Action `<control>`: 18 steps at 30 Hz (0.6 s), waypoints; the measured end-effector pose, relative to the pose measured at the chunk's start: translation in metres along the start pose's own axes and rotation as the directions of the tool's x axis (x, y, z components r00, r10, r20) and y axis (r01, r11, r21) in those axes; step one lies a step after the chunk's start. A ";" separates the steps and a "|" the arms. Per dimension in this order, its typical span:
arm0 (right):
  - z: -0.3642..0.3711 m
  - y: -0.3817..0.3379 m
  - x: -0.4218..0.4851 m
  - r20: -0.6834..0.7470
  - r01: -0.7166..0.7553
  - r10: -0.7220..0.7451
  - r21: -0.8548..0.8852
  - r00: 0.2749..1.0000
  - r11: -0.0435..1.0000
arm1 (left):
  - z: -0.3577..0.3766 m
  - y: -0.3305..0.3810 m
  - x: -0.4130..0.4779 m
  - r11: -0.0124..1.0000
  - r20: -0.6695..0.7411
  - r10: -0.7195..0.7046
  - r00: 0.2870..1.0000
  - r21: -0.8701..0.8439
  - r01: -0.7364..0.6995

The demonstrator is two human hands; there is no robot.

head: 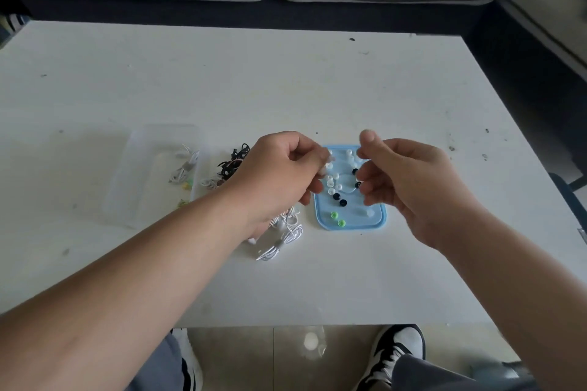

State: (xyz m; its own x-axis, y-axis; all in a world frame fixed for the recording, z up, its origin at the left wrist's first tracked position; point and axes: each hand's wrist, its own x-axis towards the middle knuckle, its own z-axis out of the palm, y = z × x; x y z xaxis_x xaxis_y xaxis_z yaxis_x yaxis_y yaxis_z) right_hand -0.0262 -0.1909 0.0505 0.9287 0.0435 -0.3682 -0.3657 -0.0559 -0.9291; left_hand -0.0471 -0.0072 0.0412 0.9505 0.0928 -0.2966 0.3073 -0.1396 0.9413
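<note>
head view: the left hand [286,168] pinched a small white piece [323,172] over the blue tray [349,227] of ear tips [330,182]. the right hand [409,181] hovered curled beside it, and i could not tell whether it held anything. judged best: work low above the tray, so a dropped piece would land inside.

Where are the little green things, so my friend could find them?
Find the white table, then the light blue tray on it. Near the tray's closest edge lie two small green rings, close together. All the other pieces in the tray are white or black.
</note>
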 end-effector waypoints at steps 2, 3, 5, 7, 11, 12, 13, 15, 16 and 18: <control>-0.009 0.007 0.004 -0.096 0.042 -0.064 -0.215 0.993 0.976 | 0.002 -0.002 0.003 0.999 -0.006 -0.007 1.000 0.041 0.007; -0.012 0.012 0.005 -0.114 0.052 -0.094 -0.324 0.989 0.945 | 0.003 -0.004 0.004 0.998 -0.001 -0.015 1.000 0.058 0.015; -0.020 0.023 0.007 -0.102 0.055 -0.120 -0.487 0.988 0.872 | 0.009 -0.007 0.006 0.995 0.016 -0.027 1.000 0.094 0.025; -0.027 0.032 0.010 -0.062 0.045 -0.102 -0.602 0.993 0.797 | 0.013 -0.010 0.006 0.992 0.023 -0.033 0.999 0.120 0.030; -0.036 0.040 0.018 -0.029 0.027 -0.071 -0.734 0.997 0.678 | 0.017 -0.010 0.008 0.991 0.008 -0.039 0.999 0.125 0.037; -0.035 0.042 0.021 -0.025 0.028 -0.071 -0.761 0.997 0.649 | 0.018 -0.011 0.008 0.992 0.009 -0.042 0.999 0.119 0.041; -0.034 0.043 0.024 -0.019 0.028 -0.068 -0.780 0.998 0.626 | 0.018 -0.012 0.008 0.992 0.012 -0.048 0.999 0.116 0.046; -0.029 0.048 0.029 -0.011 0.015 -0.041 -0.807 0.999 0.590 | 0.021 -0.014 0.007 0.991 0.028 -0.060 0.998 0.118 0.057; -0.027 0.051 0.030 -0.005 0.011 -0.027 -0.822 1.000 0.570 | 0.023 -0.015 0.007 0.991 0.037 -0.064 0.997 0.119 0.059; -0.023 0.056 0.031 0.006 0.015 -0.018 -0.847 1.000 0.531 | 0.026 -0.015 0.006 0.990 0.053 -0.066 0.996 0.128 0.058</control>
State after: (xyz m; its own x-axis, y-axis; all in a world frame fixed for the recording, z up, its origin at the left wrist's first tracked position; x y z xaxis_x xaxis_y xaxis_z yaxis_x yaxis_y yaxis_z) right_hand -0.0163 -0.2154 -0.0121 0.9349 0.0506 -0.3513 -0.1287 -0.8741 -0.4685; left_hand -0.0447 -0.0301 0.0215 0.9293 0.0489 -0.3660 0.3657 -0.2587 0.8940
